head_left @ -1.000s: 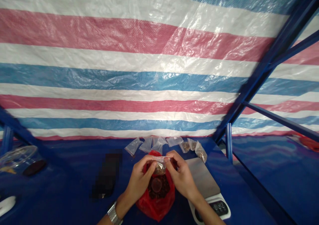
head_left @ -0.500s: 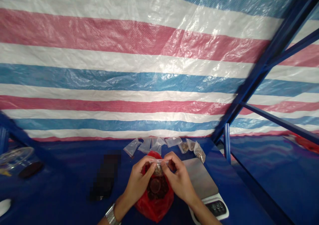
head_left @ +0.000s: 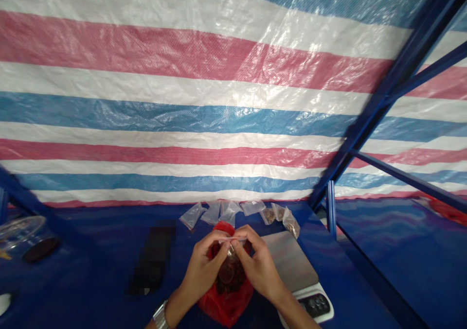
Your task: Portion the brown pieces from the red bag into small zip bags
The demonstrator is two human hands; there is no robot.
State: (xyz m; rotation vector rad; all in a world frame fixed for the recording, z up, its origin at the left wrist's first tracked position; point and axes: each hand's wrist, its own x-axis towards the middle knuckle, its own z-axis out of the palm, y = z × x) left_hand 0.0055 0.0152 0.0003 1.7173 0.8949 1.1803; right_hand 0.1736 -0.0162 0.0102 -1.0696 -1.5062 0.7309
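Between my two hands is a small clear zip bag (head_left: 230, 252) with some brownish contents, its top edge pinched by thumbs and fingers. My left hand (head_left: 208, 258), with a metal watch at the wrist, grips the left part of that edge. On the other side my right hand (head_left: 255, 261) grips the right part, thumbs nearly meeting. Right below them lies an open red plastic bag (head_left: 226, 307) of dark brown pieces, with a small round cup (head_left: 226, 272) resting on top. Fingers hide much of the zip bag.
A kitchen scale (head_left: 292, 261) sits to the right. Behind stand flat clear bags (head_left: 229, 212) and several filled ones (head_left: 291, 222). A dark blurred object (head_left: 153, 258) lies left, a clear plastic container (head_left: 24, 229) farther left. Blue metal bars (head_left: 365, 112) slant at right.
My thumbs have come closer together at the middle of the zip bag's top edge. Both hands stay above the red bag.
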